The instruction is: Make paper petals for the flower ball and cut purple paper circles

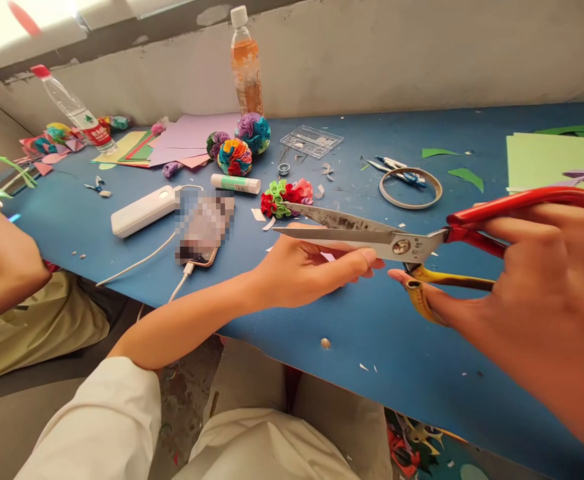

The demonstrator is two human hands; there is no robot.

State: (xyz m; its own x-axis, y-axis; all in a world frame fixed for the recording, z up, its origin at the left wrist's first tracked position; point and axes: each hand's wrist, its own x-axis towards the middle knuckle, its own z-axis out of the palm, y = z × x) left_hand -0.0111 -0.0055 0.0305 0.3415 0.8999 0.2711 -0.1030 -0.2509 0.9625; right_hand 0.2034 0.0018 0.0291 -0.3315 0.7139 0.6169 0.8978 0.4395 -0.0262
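Note:
My right hand (547, 287) grips a pair of scissors (372, 240) by its handles, one red and one yellow, with the worn metal blades slightly apart and pointing left. Behind and below the blades is my left hand (307, 270), its thumb and fingers pinched together. A sliver of pale lilac paper (328, 256) shows between them, most of it hidden by the blades and the hand. Just beyond the blade tips lies a ruffled red, green and pink paper ball (287, 198). White paper scraps lie around it.
On the blue table (282, 347) are a phone (207, 227), a white power bank (145, 212), a glue stick (235, 184), ruffled paper balls (235, 157), a tape ring (411, 203), a compass (397, 163), two bottles (247, 77) and green paper (547, 160). Another person's arm (7, 257) rests at the left.

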